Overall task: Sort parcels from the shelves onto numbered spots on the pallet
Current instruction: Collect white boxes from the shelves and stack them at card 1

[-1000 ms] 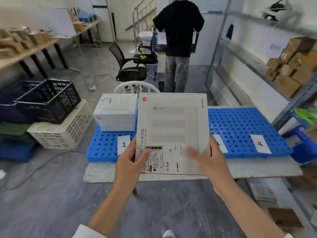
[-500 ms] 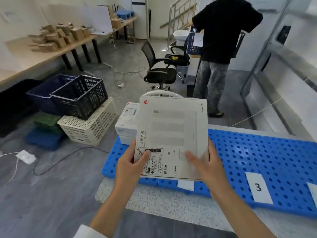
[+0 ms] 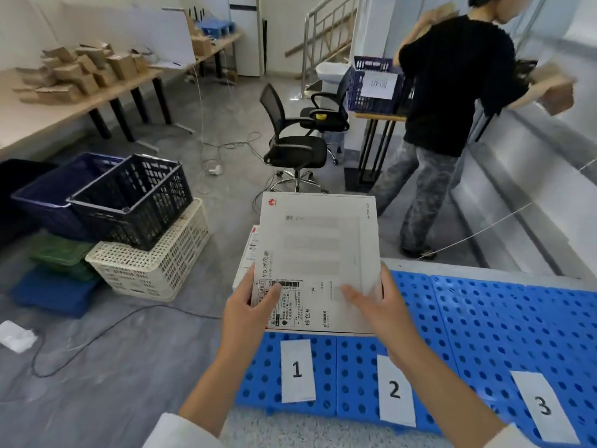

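Observation:
I hold a flat white parcel (image 3: pixel 318 253) with a barcode label over the left end of the blue perforated pallet (image 3: pixel 484 318). My left hand (image 3: pixel 247 313) grips its near left corner, thumb on the label. My right hand (image 3: pixel 381 310) grips the near right edge, thumb on top. Under the parcel, a stack of white boxes (image 3: pixel 247 253) on the pallet peeks out at the left. White paper tags numbered 1 (image 3: pixel 297 370), 2 (image 3: pixel 395 389) and 3 (image 3: pixel 542 405) lie along the pallet's near edge.
Stacked plastic crates (image 3: pixel 129 215) stand on the floor at left, with cables trailing across it. A black office chair (image 3: pixel 294 140) is behind the pallet. A person in black (image 3: pixel 452 108) handles cardboard boxes at the grey shelving (image 3: pixel 533 163) on the right. A long table (image 3: pixel 64 92) holds cardboard boxes.
My view has swung left and closer to the pallet; tags 1, 2 and 3 now lie below the parcel. Both hands keep their grip. The person behind has turned toward the shelves.

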